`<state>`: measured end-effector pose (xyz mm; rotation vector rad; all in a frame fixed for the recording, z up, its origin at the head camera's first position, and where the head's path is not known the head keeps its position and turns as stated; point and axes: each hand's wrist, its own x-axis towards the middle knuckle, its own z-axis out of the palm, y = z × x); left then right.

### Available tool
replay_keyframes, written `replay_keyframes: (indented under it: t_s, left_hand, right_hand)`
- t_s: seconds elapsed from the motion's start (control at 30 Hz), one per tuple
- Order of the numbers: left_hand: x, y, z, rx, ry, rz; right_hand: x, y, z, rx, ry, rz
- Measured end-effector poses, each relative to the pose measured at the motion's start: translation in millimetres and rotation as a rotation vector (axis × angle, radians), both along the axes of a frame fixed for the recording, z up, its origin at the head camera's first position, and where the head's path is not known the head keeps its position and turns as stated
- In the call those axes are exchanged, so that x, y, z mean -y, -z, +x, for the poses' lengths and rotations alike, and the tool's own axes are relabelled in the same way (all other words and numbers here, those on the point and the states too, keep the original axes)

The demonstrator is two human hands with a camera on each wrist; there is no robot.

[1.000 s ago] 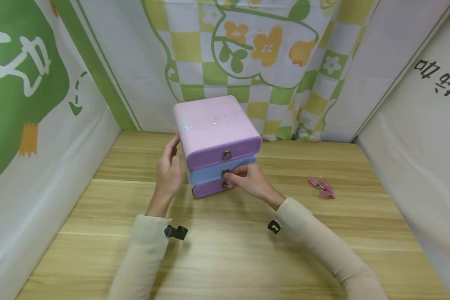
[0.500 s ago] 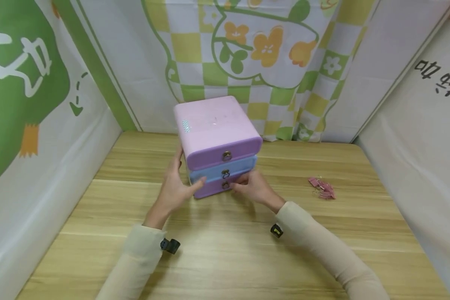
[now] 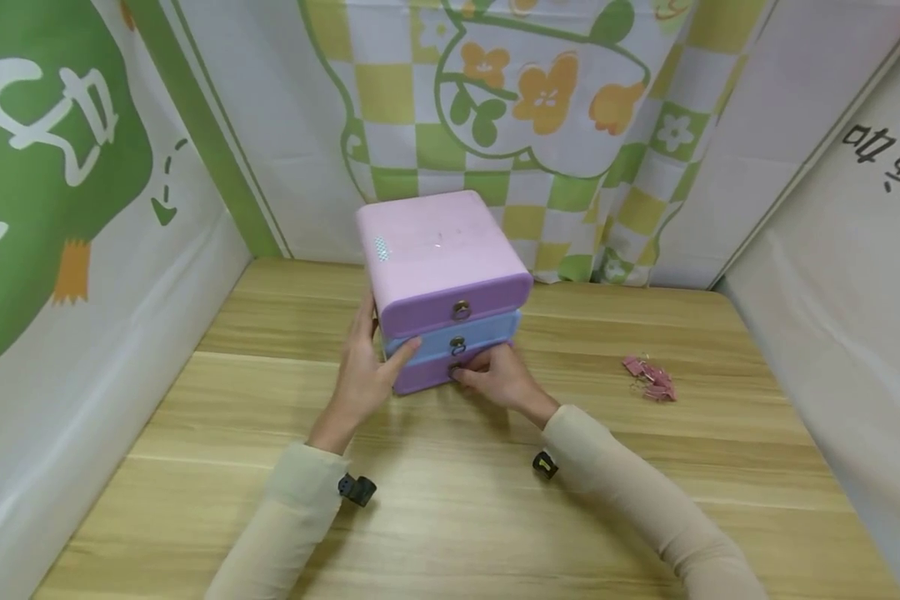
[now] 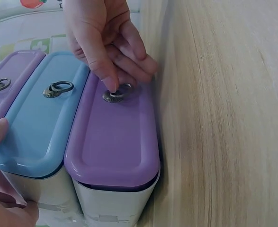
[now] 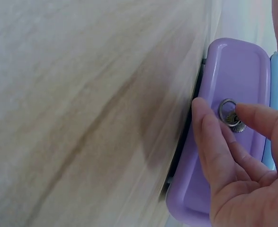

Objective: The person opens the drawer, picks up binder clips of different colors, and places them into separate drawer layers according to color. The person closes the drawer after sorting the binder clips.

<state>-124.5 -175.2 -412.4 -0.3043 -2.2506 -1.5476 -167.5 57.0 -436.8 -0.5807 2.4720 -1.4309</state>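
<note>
A small three-drawer storage box (image 3: 442, 242) with a pink top stands on the table, its fronts purple, blue and purple from top to bottom. My left hand (image 3: 362, 375) grips its left front corner, fingers along the side and thumb on the blue drawer front (image 4: 37, 120). At the bottom purple drawer (image 4: 111, 137), my right hand (image 3: 504, 379) has thumb and fingertips at the metal ring pull (image 5: 228, 111), pinching it. A narrow gap runs behind that drawer's front edge in the left wrist view. The ring pulls on the upper drawers hang free.
A small heap of pink binder clips (image 3: 651, 379) lies on the wooden table (image 3: 450, 508) to the right of the box. A patterned curtain (image 3: 525, 150) hangs close behind it, and white printed panels (image 3: 120, 350) flank the table.
My right hand has moved from the blue drawer's pull down to the bottom drawer's. My left hand has brought its thumb across onto the blue front. The view has shifted slightly.
</note>
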Motion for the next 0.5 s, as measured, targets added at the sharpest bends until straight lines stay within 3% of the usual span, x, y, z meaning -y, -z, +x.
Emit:
replay_keyframes:
  t_s: [0.13,0.37,0.5]
  left_hand:
    - [-0.3,-1.1,0.7,0.005,0.0,-0.015]
    - [1.1,-3.4,2.1,0.027,0.001,-0.034]
    - [2.0,-3.6,2.1,0.034,-0.001,-0.044]
  right_hand:
    - [-0.6,0.6,-0.7,0.046,-0.016,-0.032]
    - [0.2,-2.8,-0.7,0.316,0.001,-0.193]
    - [0.4,-6.9,1.8,0.346,0.002,-0.183]
